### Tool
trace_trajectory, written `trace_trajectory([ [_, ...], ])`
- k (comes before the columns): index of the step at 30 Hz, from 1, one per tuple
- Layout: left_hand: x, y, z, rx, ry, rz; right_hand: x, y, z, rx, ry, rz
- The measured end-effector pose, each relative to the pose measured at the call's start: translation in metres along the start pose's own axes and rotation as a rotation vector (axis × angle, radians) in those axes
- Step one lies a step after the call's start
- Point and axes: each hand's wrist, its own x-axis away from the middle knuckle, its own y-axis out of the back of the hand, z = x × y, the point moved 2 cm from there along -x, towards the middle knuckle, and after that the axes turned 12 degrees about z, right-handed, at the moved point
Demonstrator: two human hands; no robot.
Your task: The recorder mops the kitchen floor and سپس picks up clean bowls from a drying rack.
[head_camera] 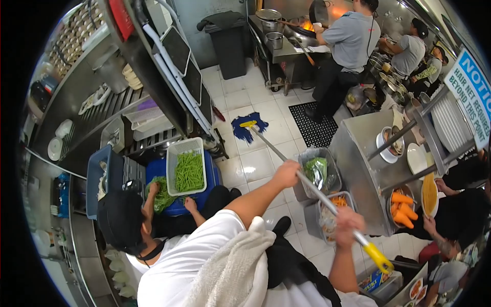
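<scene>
A long metal mop handle (315,192) slants across the view, and both my hands are wrapped around it. My left hand (287,174) grips it partway along the shaft. Closer to the yellow grip end (378,258), my right hand (349,226) is closed on the shaft and slightly blurred. At the far end, the blue mop head (242,132) with its yellow clamp (248,124) lies spread on the white floor tiles (251,167).
A co-worker (126,222) crouches at left beside a basket of green beans (189,169). Plastic bins (324,218) and a steel counter (351,153) flank the right. Ahead are a black rubber mat (312,122), a cook (347,42) by a flaming wok, and a folded stepladder (180,76).
</scene>
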Motion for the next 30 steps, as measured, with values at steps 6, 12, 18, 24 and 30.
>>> trace_trajectory([
  [6,-0.043,0.013,0.005,-0.129,0.165,0.106,0.014,-0.013,-0.174,0.023,-0.545,0.220],
  [12,-0.056,0.025,-0.061,0.002,-0.010,-0.133,-0.055,0.043,-0.125,0.234,-0.181,0.379],
  [18,-0.103,0.051,-0.153,0.140,-0.421,-0.042,-0.154,0.141,0.031,0.324,-0.008,0.481],
  [24,-0.142,0.052,-0.156,0.190,-0.584,0.169,-0.233,0.130,0.086,-0.312,0.229,0.558],
  [30,-0.202,0.088,-0.043,0.120,-0.381,0.088,-0.280,0.089,0.012,-0.140,0.227,0.325],
])
